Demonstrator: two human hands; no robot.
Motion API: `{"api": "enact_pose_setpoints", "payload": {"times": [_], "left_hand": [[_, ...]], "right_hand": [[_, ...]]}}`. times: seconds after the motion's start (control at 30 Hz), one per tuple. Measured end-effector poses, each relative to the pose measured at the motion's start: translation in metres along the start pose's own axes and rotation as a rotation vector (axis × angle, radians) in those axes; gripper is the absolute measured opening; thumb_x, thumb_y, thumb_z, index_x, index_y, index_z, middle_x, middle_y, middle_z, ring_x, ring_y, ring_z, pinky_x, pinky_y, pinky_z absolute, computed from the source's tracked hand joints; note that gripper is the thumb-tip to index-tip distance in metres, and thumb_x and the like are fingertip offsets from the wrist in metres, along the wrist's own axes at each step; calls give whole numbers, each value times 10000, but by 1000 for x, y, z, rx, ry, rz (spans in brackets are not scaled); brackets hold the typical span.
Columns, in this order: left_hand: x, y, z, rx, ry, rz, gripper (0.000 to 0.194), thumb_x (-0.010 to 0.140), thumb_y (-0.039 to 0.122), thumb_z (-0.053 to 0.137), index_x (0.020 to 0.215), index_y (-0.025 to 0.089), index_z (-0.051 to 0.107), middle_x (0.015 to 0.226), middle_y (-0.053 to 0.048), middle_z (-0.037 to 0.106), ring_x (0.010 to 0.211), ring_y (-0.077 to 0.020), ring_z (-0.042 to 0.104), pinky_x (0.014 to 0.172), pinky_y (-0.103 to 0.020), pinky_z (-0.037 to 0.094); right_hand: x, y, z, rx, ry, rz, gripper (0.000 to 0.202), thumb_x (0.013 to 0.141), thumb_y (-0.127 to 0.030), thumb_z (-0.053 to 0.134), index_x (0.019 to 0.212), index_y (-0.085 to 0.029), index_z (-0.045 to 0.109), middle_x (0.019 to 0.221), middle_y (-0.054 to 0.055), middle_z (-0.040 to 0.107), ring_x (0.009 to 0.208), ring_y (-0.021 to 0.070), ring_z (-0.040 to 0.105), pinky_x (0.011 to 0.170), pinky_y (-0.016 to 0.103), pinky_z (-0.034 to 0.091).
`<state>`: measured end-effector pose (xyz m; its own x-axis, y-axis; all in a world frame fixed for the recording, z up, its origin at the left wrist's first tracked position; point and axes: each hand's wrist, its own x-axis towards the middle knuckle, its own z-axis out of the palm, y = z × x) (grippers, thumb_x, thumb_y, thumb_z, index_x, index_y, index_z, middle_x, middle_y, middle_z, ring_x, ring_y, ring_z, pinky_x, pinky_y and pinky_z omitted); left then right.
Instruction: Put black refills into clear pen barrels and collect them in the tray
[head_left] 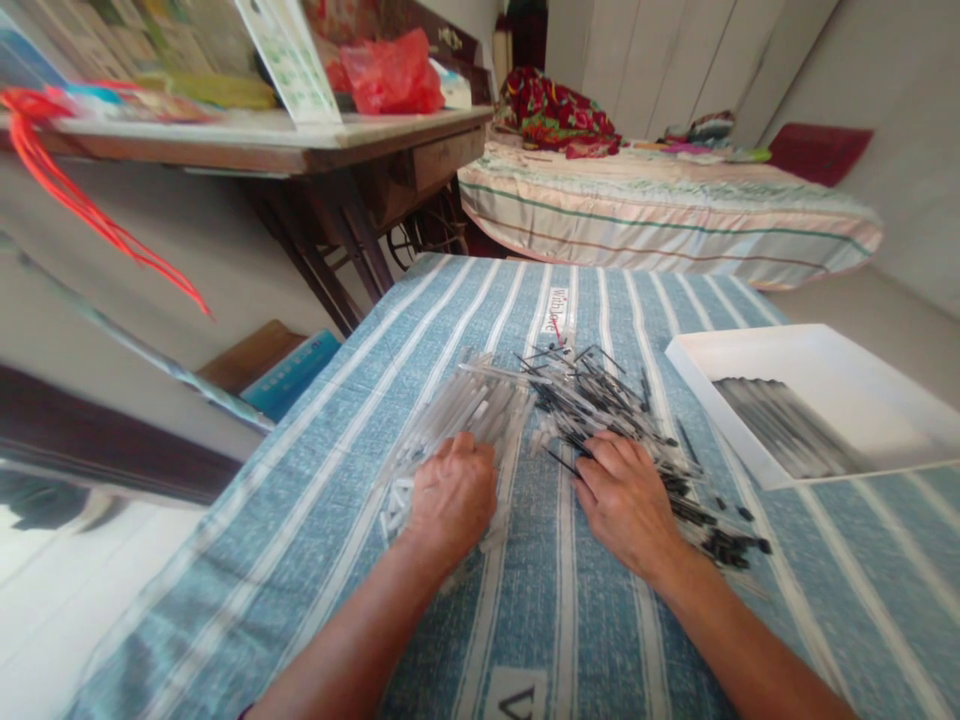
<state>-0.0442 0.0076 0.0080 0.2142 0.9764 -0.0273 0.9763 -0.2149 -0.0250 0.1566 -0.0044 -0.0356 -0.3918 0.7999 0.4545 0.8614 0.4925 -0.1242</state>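
My left hand point(454, 490) is curled over the near edge of a pile of clear plastic tubes point(457, 405). Its fingertips are hidden, so what it grips does not show. Small white plastic pieces point(397, 505) lie by its outer side. To the right, my right hand point(626, 500) reaches into a heap of thin black rods point(592, 390) mixed with clear ones. Its thumb and fingers are bent together at the heap's near edge, with black rods at their tips. Short black pieces point(727, 548) lie just right of that hand.
A white box point(862, 390) at the right holds a row of grey-looking tubes point(787, 425). Striped blue cloth point(300, 560) covers the table. A desk point(292, 150) with a red plastic bag point(390, 75) stands at the back left, and a bed point(660, 205) is behind.
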Motion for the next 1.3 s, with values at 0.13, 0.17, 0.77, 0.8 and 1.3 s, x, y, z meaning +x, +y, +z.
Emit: {"api": "enact_pose_setpoints", "payload": {"times": [0.13, 0.17, 0.77, 0.8, 1.3], "left_hand": [[1, 4, 1, -16, -26, 13, 217, 814, 249, 453, 727, 160, 631, 838, -120, 636, 767, -249, 622, 601, -308, 452], [1, 4, 1, -26, -23, 10, 209, 812, 244, 452, 727, 163, 625, 836, -112, 638, 764, -241, 622, 604, -300, 450], [-5, -3, -4, -617, 116, 34, 146, 806, 282, 510, 760, 177, 601, 661, 13, 616, 618, -132, 586, 589, -224, 400], [-5, -3, -3, -616, 118, 58, 139, 809, 274, 511, 777, 178, 606, 684, 8, 625, 639, -134, 592, 601, -224, 405], [-5, -1, 0, -570, 104, 272, 117, 831, 204, 510, 840, 166, 621, 799, -34, 620, 798, -170, 584, 691, -253, 422]], "right_hand": [[-1, -1, 4, -19, -20, 17, 84, 797, -193, 582, 758, -174, 654, 983, 128, 613, 1108, 299, 460, 920, 476, 367], [-1, -1, 5, -27, -24, 21, 83, 796, -193, 585, 754, -172, 653, 988, 130, 613, 1117, 303, 456, 931, 484, 354], [-2, 7, -2, 103, 168, -36, 170, 874, -150, 480, 830, -174, 643, 863, 67, 665, 936, 207, 577, 945, 427, 362], [-2, 10, -5, 108, 187, -42, 171, 876, -147, 477, 837, -177, 641, 839, 58, 669, 904, 195, 587, 945, 416, 363], [-3, 24, -16, 3, 212, -174, 213, 899, -111, 444, 857, -157, 647, 760, 58, 652, 833, 169, 591, 962, 407, 361]]}}
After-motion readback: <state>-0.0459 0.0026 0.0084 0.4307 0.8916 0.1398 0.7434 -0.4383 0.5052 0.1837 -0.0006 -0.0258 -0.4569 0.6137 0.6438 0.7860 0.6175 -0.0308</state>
